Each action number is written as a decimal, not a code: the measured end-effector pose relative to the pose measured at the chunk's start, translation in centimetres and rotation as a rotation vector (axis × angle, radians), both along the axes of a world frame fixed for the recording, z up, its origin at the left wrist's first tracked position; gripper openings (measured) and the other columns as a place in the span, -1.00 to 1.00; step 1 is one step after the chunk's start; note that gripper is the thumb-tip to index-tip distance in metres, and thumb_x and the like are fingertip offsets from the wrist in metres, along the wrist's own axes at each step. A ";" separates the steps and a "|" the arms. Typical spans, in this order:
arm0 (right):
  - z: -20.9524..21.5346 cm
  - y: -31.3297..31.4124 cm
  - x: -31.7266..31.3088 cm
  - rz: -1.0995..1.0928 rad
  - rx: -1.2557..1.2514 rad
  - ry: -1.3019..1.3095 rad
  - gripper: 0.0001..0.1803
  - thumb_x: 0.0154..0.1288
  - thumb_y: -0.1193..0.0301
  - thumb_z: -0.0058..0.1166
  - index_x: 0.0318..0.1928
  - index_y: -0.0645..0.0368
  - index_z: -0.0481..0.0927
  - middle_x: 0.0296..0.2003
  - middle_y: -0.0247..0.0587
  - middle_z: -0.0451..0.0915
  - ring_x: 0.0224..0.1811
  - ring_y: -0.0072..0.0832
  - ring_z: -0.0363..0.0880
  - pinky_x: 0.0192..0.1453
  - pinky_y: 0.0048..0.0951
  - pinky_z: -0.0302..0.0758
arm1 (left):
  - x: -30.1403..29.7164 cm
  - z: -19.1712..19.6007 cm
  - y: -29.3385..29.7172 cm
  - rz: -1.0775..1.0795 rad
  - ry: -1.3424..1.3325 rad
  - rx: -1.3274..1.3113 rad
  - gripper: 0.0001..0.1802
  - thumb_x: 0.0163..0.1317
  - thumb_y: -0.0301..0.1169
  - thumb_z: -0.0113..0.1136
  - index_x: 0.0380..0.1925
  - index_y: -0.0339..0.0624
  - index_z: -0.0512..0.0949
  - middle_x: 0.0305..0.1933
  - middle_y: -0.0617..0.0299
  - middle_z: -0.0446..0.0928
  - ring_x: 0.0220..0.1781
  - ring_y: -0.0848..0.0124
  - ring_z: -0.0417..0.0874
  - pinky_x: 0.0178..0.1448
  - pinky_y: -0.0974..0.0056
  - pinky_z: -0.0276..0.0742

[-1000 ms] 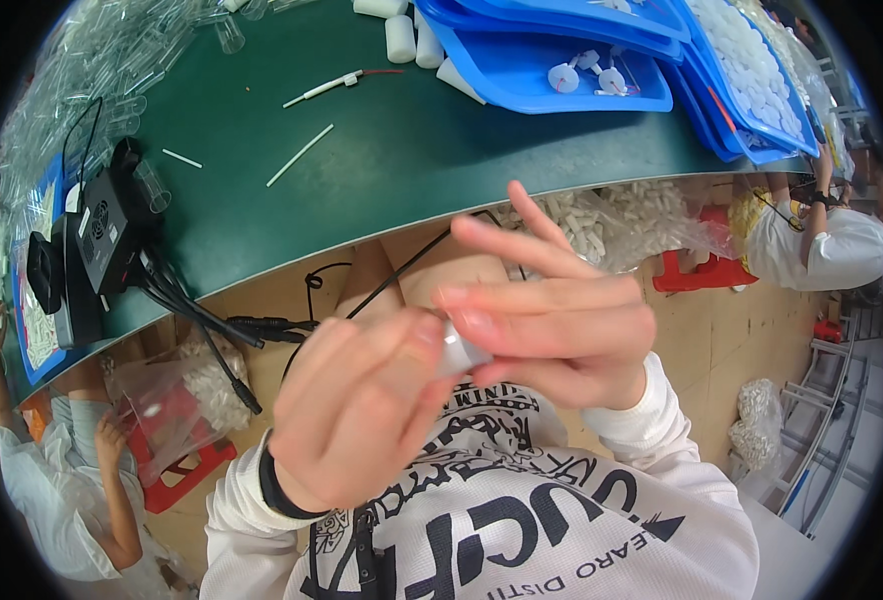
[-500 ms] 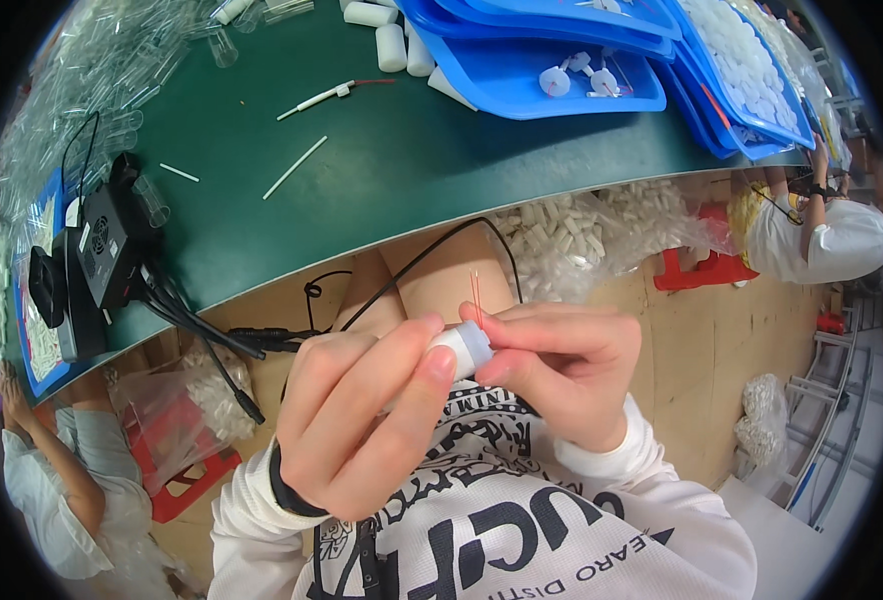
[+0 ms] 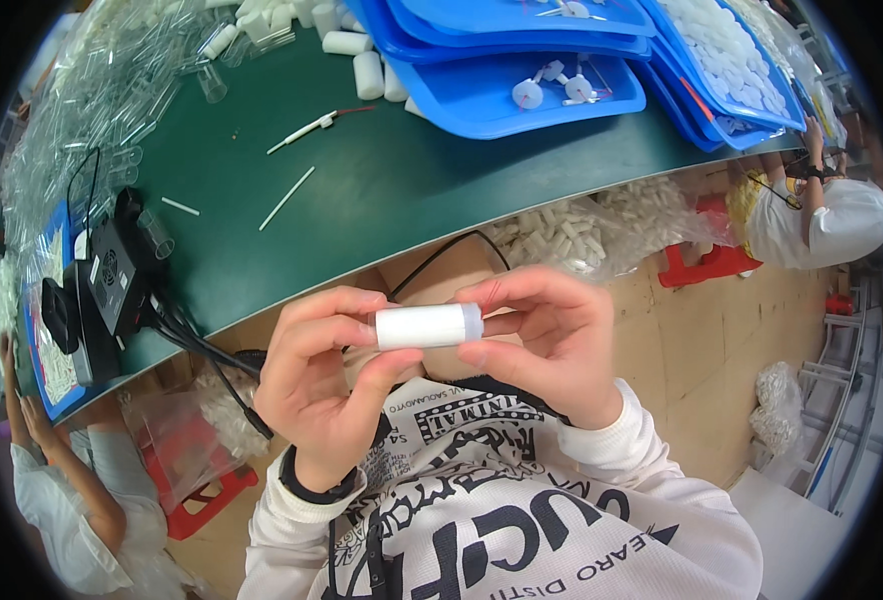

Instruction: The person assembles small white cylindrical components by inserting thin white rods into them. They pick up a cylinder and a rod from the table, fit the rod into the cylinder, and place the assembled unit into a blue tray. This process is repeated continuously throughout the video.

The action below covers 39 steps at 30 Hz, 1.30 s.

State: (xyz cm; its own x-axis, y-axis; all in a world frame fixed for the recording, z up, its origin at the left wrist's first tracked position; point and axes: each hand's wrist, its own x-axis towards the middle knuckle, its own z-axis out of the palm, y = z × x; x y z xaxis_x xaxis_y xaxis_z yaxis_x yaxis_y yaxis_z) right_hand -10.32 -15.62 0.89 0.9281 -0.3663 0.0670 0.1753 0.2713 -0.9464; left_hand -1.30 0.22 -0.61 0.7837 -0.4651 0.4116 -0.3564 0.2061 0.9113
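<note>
Level in front of my chest lies a white cylinder (image 3: 422, 326), which seems to sit in a clear tube, with a pale translucent cap (image 3: 474, 322) on its right end. My left hand (image 3: 322, 385) is closed on its left end, the thumb below and the fingers above. At the capped end, my right hand (image 3: 557, 340) grips with thumb and fingertips. Thin red wires show faintly by the right fingers; where they lead is hidden. On the green table (image 3: 382, 175) beyond lie a thin white rod (image 3: 287, 198) and a white stick with a red wire (image 3: 304, 132).
Blue trays (image 3: 522, 125) with white parts stand at the back. Clear tubes (image 3: 177, 90) pile up at far left, near white cylinders (image 3: 368, 76). A black device (image 3: 122, 262) with cables sits left. Bagged white pieces (image 3: 572, 235) lie beneath the table. Other people sit at both sides.
The cylinder has turned from a tilt to level, and both hands have shifted to its ends. The red wires that stood up from the cap now barely show by my right fingers.
</note>
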 end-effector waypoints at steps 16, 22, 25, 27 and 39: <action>-16.5 -16.5 -4.3 -0.386 -0.351 0.580 -0.74 0.00 0.58 0.19 -0.24 0.35 0.51 -0.35 -0.11 0.61 -0.34 -0.41 0.61 -0.22 -0.46 0.55 | 2.6 6.6 -1.5 -0.118 -0.028 0.443 -0.43 -0.06 -0.52 0.36 0.02 -0.31 0.41 0.02 0.00 0.45 -0.15 0.30 0.62 -0.11 0.30 0.56; -33.9 -23.8 -5.8 -0.255 -0.953 1.238 -0.54 -0.12 0.22 0.28 -0.18 0.18 0.57 -0.24 -0.02 0.62 -0.20 -0.25 0.62 -0.04 -0.34 0.51 | 13.5 12.7 -2.6 0.281 -0.166 0.801 -0.60 0.10 -0.26 0.22 -0.16 -0.36 0.52 -0.27 0.02 0.57 -0.26 0.26 0.62 -0.18 0.31 0.50; -36.1 -24.4 -6.3 -0.348 -0.957 1.396 -0.43 -0.13 0.13 0.27 -0.10 0.20 0.54 -0.13 0.04 0.58 -0.04 -0.15 0.55 0.06 -0.30 0.47 | 23.3 9.3 -4.0 0.499 -0.216 1.123 -0.43 0.02 -0.07 0.24 -0.22 -0.44 0.54 -0.24 -0.18 0.58 -0.16 0.04 0.62 -0.07 0.16 0.50; -32.8 -22.3 -3.6 -0.299 -1.011 1.476 -0.38 -0.10 0.15 0.27 -0.04 0.24 0.47 -0.05 0.07 0.54 0.03 -0.13 0.51 0.09 -0.26 0.45 | 26.0 7.8 -4.1 0.532 -0.189 1.255 -0.38 -0.07 -0.07 0.33 -0.25 -0.50 0.53 -0.16 -0.30 0.54 -0.07 -0.08 0.58 0.01 0.11 0.48; -3.7 -16.5 -5.3 0.368 -0.598 0.764 -0.75 0.21 0.31 0.12 -0.32 0.30 0.58 -0.50 -0.26 0.60 -0.48 -0.59 0.57 -0.37 -0.57 0.48 | 26.3 7.3 -9.4 0.619 -0.571 1.179 -0.66 0.03 -0.29 0.09 -0.23 -0.28 0.52 -0.26 -0.14 0.57 -0.08 -0.05 0.57 -0.02 0.03 0.47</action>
